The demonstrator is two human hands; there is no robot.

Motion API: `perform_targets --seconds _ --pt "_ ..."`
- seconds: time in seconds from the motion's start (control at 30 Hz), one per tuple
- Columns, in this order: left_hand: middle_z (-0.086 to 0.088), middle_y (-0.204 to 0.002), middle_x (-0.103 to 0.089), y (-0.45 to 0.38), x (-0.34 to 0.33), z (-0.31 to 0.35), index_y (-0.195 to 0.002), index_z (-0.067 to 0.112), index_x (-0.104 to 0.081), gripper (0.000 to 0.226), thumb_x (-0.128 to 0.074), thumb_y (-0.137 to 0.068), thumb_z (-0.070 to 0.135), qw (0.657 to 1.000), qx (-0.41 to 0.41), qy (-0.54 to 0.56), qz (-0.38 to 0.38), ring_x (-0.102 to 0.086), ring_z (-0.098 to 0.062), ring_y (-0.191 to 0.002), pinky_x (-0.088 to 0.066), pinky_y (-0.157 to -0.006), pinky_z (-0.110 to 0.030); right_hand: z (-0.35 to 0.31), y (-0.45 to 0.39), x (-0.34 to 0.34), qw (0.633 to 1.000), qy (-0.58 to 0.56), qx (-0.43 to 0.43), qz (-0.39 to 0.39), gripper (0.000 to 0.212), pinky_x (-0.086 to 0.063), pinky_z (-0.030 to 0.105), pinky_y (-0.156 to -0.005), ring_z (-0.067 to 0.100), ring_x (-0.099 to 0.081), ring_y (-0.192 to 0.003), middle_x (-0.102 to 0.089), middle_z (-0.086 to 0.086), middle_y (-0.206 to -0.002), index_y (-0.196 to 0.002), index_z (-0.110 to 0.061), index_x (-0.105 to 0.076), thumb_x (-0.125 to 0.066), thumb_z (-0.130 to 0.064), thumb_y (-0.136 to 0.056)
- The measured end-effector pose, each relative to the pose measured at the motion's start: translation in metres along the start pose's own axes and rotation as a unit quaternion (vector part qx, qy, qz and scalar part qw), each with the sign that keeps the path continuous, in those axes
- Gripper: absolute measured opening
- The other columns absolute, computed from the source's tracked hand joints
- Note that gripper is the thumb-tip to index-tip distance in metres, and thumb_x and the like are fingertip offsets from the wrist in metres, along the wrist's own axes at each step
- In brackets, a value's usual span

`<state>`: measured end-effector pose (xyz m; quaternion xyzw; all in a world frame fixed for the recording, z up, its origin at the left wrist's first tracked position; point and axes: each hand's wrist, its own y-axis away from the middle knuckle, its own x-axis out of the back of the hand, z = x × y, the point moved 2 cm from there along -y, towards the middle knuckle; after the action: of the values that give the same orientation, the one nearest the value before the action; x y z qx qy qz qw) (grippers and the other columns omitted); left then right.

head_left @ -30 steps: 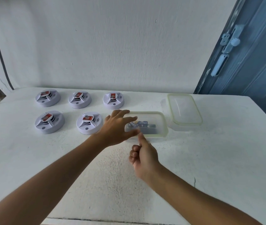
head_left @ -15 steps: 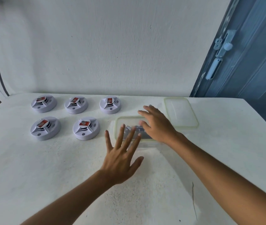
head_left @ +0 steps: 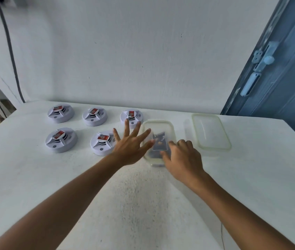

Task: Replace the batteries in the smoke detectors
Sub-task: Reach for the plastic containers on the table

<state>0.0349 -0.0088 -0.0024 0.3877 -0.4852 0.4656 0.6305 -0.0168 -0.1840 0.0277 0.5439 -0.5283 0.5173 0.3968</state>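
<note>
1. I see the left hand (head_left: pixel 131 150) with its fingers (head_left: pixel 126 126) spread wide and straight, holding nothing; the fingertips reach over the left rim of the clear container (head_left: pixel 158 123).
2. The right hand (head_left: pixel 182 157) lies at the container's near right corner, its fingers (head_left: pixel 172 146) curled down over the rim and into the opening. Whether they pinch anything inside I cannot tell; motion blur hides it.
3. The container stands open on the white counter (head_left: pixel 35 177), and dark batteries (head_left: pixel 159 141) lie inside it, blurred.
4. Its clear lid (head_left: pixel 210 131) lies flat on the counter just to the right of the container, apart from it.
5. Five white smoke detectors sit left of the container in two rows. The back row holds three (head_left: pixel 60 112), (head_left: pixel 94 116), (head_left: pixel 131 115); the front row holds two (head_left: pixel 61 139), (head_left: pixel 102 143). Each shows a red patch on top.
6. The nearest front detector is partly covered by the left hand's wrist side.
7. A white wall (head_left: pixel 125 51) stands behind the counter, with a dark cable (head_left: pixel 10 51) running down it at the left and a blue door (head_left: pixel 278 78) at the right.
</note>
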Motion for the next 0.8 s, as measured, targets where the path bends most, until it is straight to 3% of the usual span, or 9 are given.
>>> perform_targets --seconds 0.07,0.17,0.27,0.3,0.37,0.47,0.53,0.67,0.8 --pt "0.003 -0.163 0.008 -0.007 0.001 -0.005 -0.152 0.041 -0.013 0.076 -0.013 -0.085 0.078 1.0 -0.015 0.014 -0.016 0.03 -0.028 -0.143 0.013 -0.107 -0.072 -0.005 0.007 0.0 0.998 -0.03 0.021 0.047 0.037 -0.045 0.03 -0.074 0.023 -0.049 -0.102 -0.057 0.006 -0.112 -0.112 -0.014 -0.064 -0.048 -0.042 -0.095" --pt "0.004 -0.163 0.004 -0.011 -0.001 -0.009 -0.152 0.04 -0.015 0.076 -0.018 -0.085 0.075 0.999 -0.027 0.021 -0.006 0.027 -0.026 -0.144 0.014 -0.107 -0.072 -0.013 0.02 -0.002 0.976 -0.15 0.078 0.135 0.018 -0.038 0.016 -0.058 0.014 -0.053 -0.075 -0.059 0.003 -0.083 -0.08 -0.01 -0.068 -0.065 -0.026 -0.086" --pt "0.005 -0.163 0.001 -0.011 -0.003 -0.008 -0.151 0.039 -0.019 0.081 -0.016 -0.082 0.08 0.999 -0.023 0.03 0.011 0.024 -0.024 -0.146 0.011 -0.107 -0.073 -0.024 0.031 -0.011 0.93 -0.358 -0.001 -0.086 0.024 -0.041 0.018 -0.052 0.01 -0.056 -0.056 -0.063 0.007 -0.069 -0.074 -0.006 -0.064 -0.063 -0.025 -0.09" --pt "0.005 -0.163 0.001 -0.011 -0.004 -0.007 -0.151 0.038 -0.02 0.085 -0.013 -0.079 0.082 0.999 -0.021 0.03 0.016 0.024 -0.024 -0.146 0.01 -0.108 -0.073 -0.028 0.034 -0.012 0.886 -0.423 -0.056 -0.182 0.022 -0.043 0.02 -0.051 0.011 -0.059 -0.056 -0.067 0.009 -0.075 -0.084 -0.006 -0.066 -0.062 -0.026 -0.091" --pt "0.003 -0.163 0.001 -0.01 -0.004 -0.006 -0.151 0.037 -0.021 0.083 -0.014 -0.082 0.082 0.999 -0.016 0.029 0.021 0.023 -0.024 -0.146 0.009 -0.108 -0.073 -0.034 0.038 -0.016 0.751 -0.563 -0.175 -0.297 0.023 -0.041 0.022 -0.049 0.018 -0.065 -0.061 -0.071 0.012 -0.086 -0.107 -0.01 -0.061 -0.059 -0.028 -0.093" --pt "0.001 -0.163 0.002 -0.006 -0.003 -0.002 -0.152 0.035 -0.022 0.076 -0.02 -0.086 0.074 0.999 -0.004 0.026 0.03 0.024 -0.024 -0.146 0.009 -0.109 -0.072 -0.038 0.038 -0.024 0.536 -0.737 -0.314 -0.266 0.029 -0.04 0.023 -0.046 0.021 -0.066 -0.06 -0.073 0.015 -0.086 -0.112 -0.008 -0.056 -0.06 -0.028 -0.092" --pt "0.001 -0.163 0.002 -0.004 -0.003 0.001 -0.152 0.034 -0.023 0.074 -0.023 -0.088 0.072 0.999 0.002 0.023 0.035 0.024 -0.024 -0.146 0.009 -0.109 -0.072 -0.043 0.038 -0.029 0.453 -0.789 -0.36 -0.208 0.025 -0.039 0.021 -0.041 0.016 -0.062 -0.051 -0.072 0.013 -0.078 -0.102 -0.005 -0.058 -0.061 -0.027 -0.092" --pt "0.0 -0.164 0.002 -0.003 -0.001 0.003 -0.152 0.033 -0.023 0.071 -0.029 -0.091 0.069 0.999 0.009 0.026 0.027 0.022 -0.025 -0.147 0.008 -0.109 -0.071 -0.054 0.039 -0.035 0.415 -0.81 -0.389 -0.141 0.021 -0.036 0.018 -0.037 0.009 -0.052 -0.04 -0.064 0.005 -0.058 -0.092 -0.005 -0.059 -0.063 -0.026 -0.091" --pt "-0.001 -0.163 0.003 -0.004 0.001 0.003 -0.152 0.034 -0.023 0.072 -0.032 -0.09 0.069 0.999 0.014 0.036 0.01 0.022 -0.026 -0.147 0.007 -0.109 -0.071 -0.06 0.041 -0.04 0.409 -0.816 -0.388 -0.125 0.029 -0.034 0.019 -0.04 0.008 -0.043 -0.038 -0.051 0.001 -0.05 -0.101 -0.006 -0.058 -0.061 -0.034 -0.091"
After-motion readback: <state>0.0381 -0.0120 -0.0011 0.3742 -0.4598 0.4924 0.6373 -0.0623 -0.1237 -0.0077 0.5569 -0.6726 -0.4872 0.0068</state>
